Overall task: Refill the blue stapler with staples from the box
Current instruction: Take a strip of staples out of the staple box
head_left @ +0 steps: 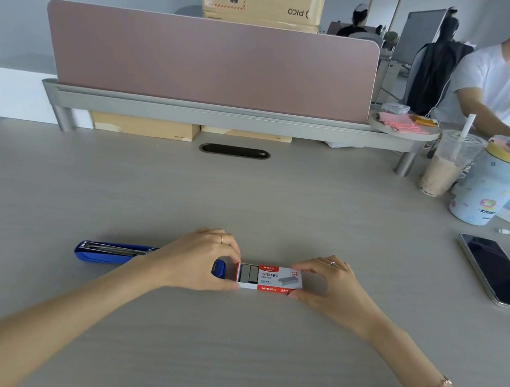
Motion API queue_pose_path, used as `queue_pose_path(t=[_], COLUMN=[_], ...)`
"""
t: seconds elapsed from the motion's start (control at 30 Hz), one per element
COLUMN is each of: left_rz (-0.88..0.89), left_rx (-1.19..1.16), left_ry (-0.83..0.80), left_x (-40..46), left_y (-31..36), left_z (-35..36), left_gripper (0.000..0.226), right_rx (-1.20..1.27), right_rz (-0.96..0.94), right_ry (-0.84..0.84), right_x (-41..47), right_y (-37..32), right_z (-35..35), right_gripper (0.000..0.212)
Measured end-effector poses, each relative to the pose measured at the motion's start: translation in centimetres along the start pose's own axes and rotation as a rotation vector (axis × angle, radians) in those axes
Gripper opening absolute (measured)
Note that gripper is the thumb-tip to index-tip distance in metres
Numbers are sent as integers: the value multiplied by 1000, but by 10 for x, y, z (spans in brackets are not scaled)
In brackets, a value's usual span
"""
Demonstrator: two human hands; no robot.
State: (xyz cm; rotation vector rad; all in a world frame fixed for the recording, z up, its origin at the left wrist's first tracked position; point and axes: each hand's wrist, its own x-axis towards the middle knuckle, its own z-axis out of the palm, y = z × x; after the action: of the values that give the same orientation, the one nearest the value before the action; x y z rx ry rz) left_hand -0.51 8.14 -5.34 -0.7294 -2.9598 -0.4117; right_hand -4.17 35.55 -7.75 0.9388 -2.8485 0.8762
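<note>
The blue stapler (107, 253) lies flat on the desk to the left, opened out so its metal staple channel faces up; my left hand hides its right part. The red and white staple box (277, 279) sits just right of it, its inner tray slid partly out on the left so grey staples (249, 274) show. My left hand (201, 259) pinches the tray end of the box. My right hand (333, 283) grips the sleeve's right end.
A phone (504, 274) lies at the right edge with a cable. A bubble tea cup (444, 167) and a pale blue bottle (490, 190) stand at the back right. A pink divider (209, 62) on a shelf closes the back. Another person sits at far right.
</note>
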Motion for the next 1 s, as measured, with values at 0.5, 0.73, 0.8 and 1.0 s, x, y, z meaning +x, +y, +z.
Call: queue_pose_path(t=[0.5,0.73,0.8,1.0], left_rz=[-48,-42,-51,-113], left_rx=[-85,-157,-166,-230], left_ry=[-24,-47,-54,-86], left_x=[1,7,7,11], left_y=[4,9,9,6], left_z=[-4,-7,-7,-6], left_gripper=[38,16,17,17], right_rx=[15,10,11,21], right_rz=[21,23,25,18], right_ry=[-12,-16,-13,9], right_x=[-2,-3,-3,-3], right_y=[0,0,0,1], right_z=[-1,0,0,1], right_gripper=[40,39,38,37])
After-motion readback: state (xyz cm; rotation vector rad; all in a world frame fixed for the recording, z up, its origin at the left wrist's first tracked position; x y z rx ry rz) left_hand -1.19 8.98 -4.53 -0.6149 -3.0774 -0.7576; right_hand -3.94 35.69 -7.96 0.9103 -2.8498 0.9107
